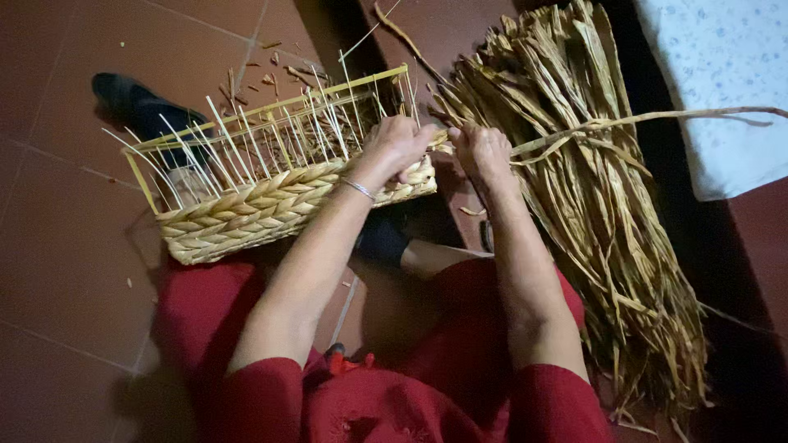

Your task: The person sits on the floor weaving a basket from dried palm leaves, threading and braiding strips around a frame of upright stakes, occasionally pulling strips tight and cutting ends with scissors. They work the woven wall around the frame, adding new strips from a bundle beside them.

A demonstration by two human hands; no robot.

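Our left hand [398, 146] pinches the half-woven basket [271, 197] rim; our right hand [483, 150], just beside, grips a dried strand [640, 121]. We judge both light, the strand pliable yet brittle.

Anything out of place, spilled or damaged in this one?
Only small things: dry scraps lie scattered on the floor tiles behind the half-woven basket. The left hand and right hand work a strand at its corner.
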